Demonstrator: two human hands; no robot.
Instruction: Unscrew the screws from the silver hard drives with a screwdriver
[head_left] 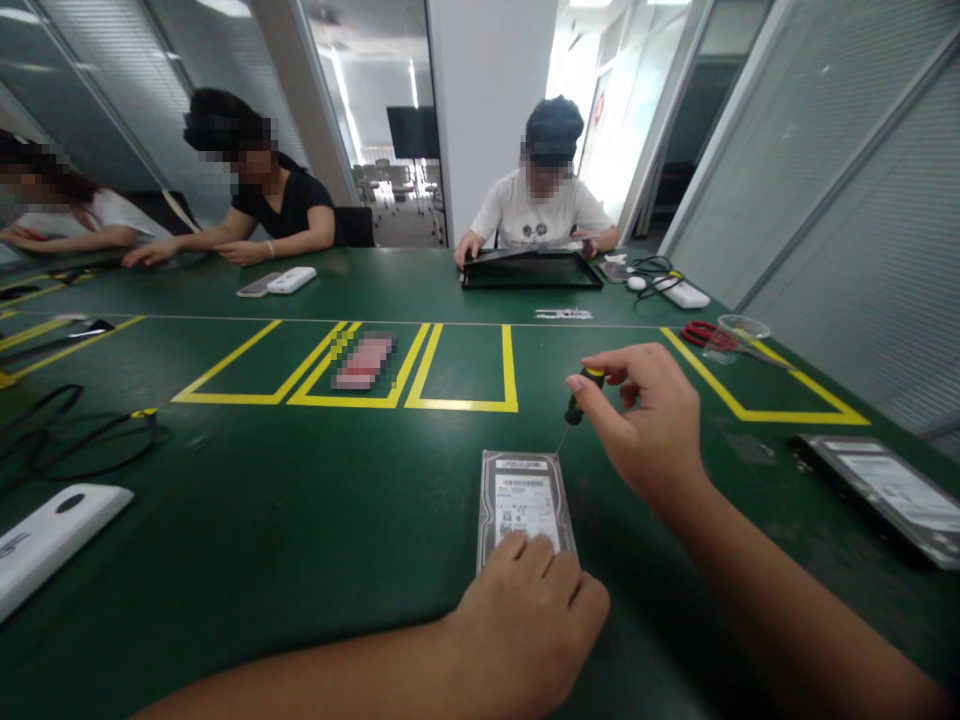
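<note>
A silver hard drive (523, 495) with a white label lies flat on the green table (300, 520) in front of me. My left hand (529, 615) rests on its near end, fingers curled down over the edge. My right hand (645, 420) pinches a small screwdriver (576, 405) with a black and yellow handle. Its thin tip touches the drive's far right corner.
A second hard drive (889, 495) lies at the right. A white device (49, 540) and black cables (75, 435) sit at the left. Yellow tape boxes (352, 370) mark the middle. Red scissors (709, 335) and a clear cup (741, 328) lie far right. Three people sit across the table; one handles a black tray (531, 270).
</note>
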